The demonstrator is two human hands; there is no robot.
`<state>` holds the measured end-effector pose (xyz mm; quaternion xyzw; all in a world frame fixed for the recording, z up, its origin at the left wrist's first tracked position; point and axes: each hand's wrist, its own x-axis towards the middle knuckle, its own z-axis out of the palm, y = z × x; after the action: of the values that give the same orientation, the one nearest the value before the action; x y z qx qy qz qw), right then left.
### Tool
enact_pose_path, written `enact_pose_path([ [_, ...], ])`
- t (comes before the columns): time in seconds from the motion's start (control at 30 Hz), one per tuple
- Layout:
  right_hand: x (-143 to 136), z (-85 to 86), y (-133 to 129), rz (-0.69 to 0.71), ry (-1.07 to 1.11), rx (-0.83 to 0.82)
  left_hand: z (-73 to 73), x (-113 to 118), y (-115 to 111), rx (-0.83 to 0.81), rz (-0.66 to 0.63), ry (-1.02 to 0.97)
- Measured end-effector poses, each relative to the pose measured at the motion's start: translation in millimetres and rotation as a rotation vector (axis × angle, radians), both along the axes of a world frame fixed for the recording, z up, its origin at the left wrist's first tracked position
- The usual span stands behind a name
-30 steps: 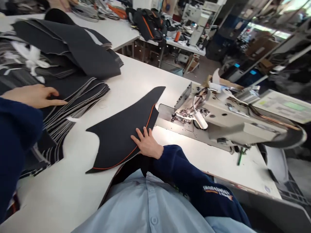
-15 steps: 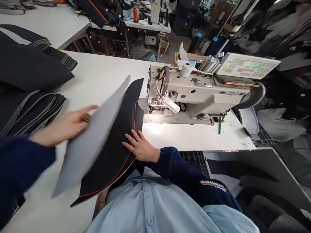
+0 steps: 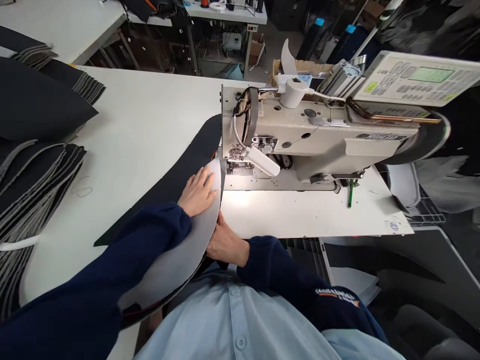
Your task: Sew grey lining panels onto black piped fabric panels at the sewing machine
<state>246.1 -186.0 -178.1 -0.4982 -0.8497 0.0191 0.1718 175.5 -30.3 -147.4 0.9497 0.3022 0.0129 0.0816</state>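
My left hand (image 3: pixel 199 192) lies flat on a light grey panel (image 3: pixel 180 255), its fingers spread near the panel's upper tip. Beneath the grey panel is a black panel (image 3: pixel 168 172), which shows to the left; a bit of orange piping shows near the needle area. At the grey panel's right edge rests my right hand (image 3: pixel 225 242), thumb up against the edge and the other fingers hidden under the material. The panels' upper ends lie beside the head of a sewing machine (image 3: pixel 300 132).
Stacks of black cut pieces (image 3: pixel 41 100) lie on the left of the white table (image 3: pixel 123 115). A control panel (image 3: pixel 420 80) stands on the machine. A green-handled tool (image 3: pixel 350 195) hangs at the right, and a box (image 3: pixel 317 69) sits behind.
My left hand has moved right and laid the grey panel over the black one. My right hand has shifted from the black panel's top to the stacked edge. The view has moved closer.
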Motion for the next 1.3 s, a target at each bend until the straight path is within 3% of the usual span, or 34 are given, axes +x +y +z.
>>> enact_pose_path([
  [0.13, 0.5, -6.1, -3.4, 0.000, 0.032, 0.024, 8.0, -18.6, -16.9, -0.037, -0.169, -0.010],
  [0.4, 2.9, 0.9, -2.0, 0.026, 0.028, -0.080, 9.0, 9.5, -0.8, -0.030, -0.031, -0.017],
  [0.7, 2.9, 3.3, -3.3, 0.007, 0.007, -0.097, 16.8, -7.3, -10.1, 0.002, -0.123, 0.080],
  [0.87, 3.9, 4.7, -3.3, 0.008, -0.012, -0.086, 11.6, -2.2, -5.8, 0.024, -0.184, 0.072],
  [1.3, 31.7, 10.4, 3.9, 0.034, -0.038, -0.104, 10.0, 20.3, -0.8, 0.014, -0.151, 0.070],
])
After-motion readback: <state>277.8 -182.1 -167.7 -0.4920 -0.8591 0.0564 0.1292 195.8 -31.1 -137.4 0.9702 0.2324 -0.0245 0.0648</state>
